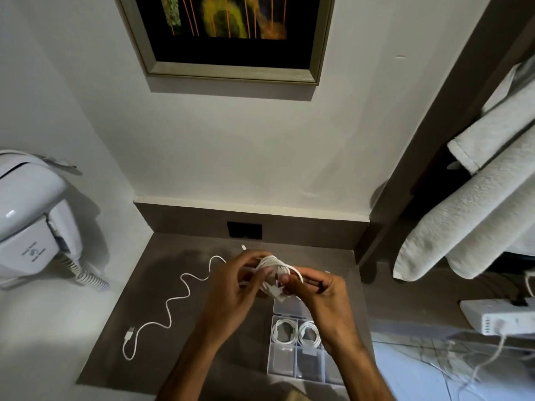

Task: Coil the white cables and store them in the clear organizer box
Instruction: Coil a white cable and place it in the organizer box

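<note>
White cable loops (275,266) sit bunched between my two hands, just above the middle of the view. My left hand (231,287) curls around the bundle from the 9 o'clock side, fingers wrapped on the loops. My right hand (315,287) pinches the bundle from the 3 o'clock side, with the thumb and fingers closed on a plug end. Both hands hold it up over the brown counter (179,357).

At 5 o'clock from my hands lies the clear organizer box (282,363). Two small coiled cables (296,332) rest side by side in its middle row, one in each pocket. My right wrist covers part of the box.

At 8 o'clock from my hands, a loose white cable (173,299) wiggles across the counter, with a plug at its near end.

Far at 9 o'clock, a white hair dryer (34,224) hangs on the wall.
</note>
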`<state>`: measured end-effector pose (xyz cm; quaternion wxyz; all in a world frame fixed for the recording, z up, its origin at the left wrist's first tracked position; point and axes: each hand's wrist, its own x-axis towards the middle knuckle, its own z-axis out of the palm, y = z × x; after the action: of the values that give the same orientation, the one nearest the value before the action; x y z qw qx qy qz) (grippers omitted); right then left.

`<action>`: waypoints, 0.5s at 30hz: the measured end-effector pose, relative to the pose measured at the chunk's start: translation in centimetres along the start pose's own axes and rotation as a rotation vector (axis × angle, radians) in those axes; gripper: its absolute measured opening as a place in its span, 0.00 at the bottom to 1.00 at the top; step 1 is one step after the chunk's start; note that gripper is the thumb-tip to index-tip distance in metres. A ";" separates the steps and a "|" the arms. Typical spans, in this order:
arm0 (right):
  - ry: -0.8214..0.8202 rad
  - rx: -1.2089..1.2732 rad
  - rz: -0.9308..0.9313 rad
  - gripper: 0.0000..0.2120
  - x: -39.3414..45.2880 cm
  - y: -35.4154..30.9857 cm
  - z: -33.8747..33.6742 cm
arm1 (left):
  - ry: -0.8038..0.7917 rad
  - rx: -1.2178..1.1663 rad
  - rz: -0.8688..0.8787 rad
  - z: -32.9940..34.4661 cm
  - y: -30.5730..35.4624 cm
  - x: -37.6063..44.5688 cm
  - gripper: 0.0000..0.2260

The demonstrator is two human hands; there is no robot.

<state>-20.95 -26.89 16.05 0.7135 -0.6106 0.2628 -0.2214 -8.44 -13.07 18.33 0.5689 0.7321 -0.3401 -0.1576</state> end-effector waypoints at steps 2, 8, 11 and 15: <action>-0.065 0.087 0.027 0.12 0.2 -0.2 -0.5 | -0.025 -0.043 -0.033 -0.4 -0.4 0.1 0.09; -0.132 0.288 0.113 0.20 1.0 1.4 -0.9 | -0.083 -0.230 -0.192 0.0 -0.6 0.2 0.10; -0.022 0.242 0.055 0.15 1.0 2.4 -0.1 | -0.087 -0.217 -0.200 0.8 -0.7 0.3 0.10; 0.157 -0.095 -0.145 0.18 0.6 4.0 1.1 | -0.046 0.001 -0.109 1.9 -1.7 0.1 0.10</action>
<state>-19.79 -25.88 12.21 0.6430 -0.6421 0.2832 -0.3067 -8.96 -14.30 16.14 0.5509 0.7460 -0.3130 -0.2050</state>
